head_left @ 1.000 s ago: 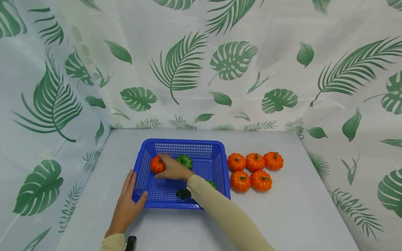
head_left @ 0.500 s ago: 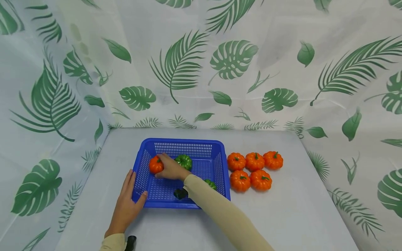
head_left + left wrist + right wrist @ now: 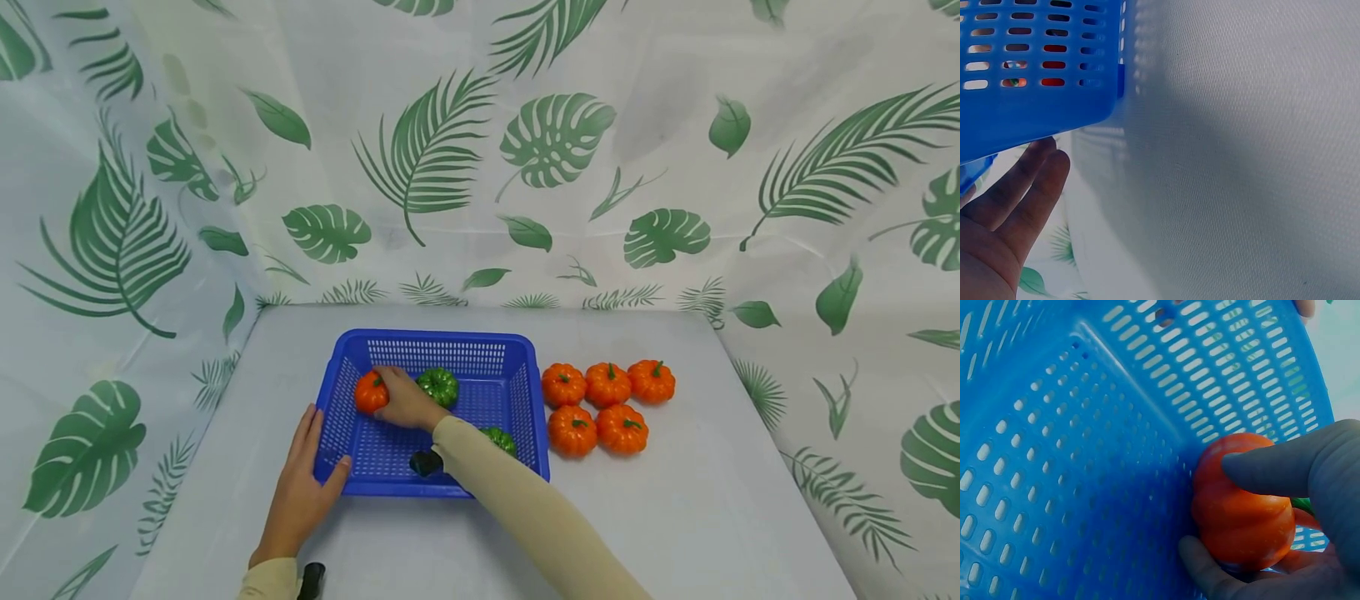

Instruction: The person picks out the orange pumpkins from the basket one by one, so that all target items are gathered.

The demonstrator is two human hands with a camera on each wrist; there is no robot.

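Observation:
Inside the blue plastic basket [image 3: 442, 488], near its left wall, my right hand [image 3: 411, 403] holds an orange pumpkin [image 3: 369, 394]. In the right wrist view the thumb and fingers are curled round this pumpkin [image 3: 1241, 519], which sits against the basket's slotted wall. My left hand [image 3: 300, 492] is at the basket's left front corner, fingers straight along the outside of the rim. The left wrist view has those fingertips [image 3: 1054, 169] just under the rim. A green pumpkin [image 3: 439, 387] lies behind my right hand, and another green pumpkin [image 3: 498, 441] is partly hidden by my right sleeve.
To the right of the basket several orange pumpkins [image 3: 609, 384] stand in two rows on the white table [image 3: 690, 500]. A leaf-printed sheet [image 3: 450, 167] rises behind the table and along both sides. A black strap piece [image 3: 426, 463] shows at my right wrist.
My right hand has shifted slightly left with the orange pumpkin, towards the basket's left wall. The left hand stays at the corner; the whole head view has drifted a little.

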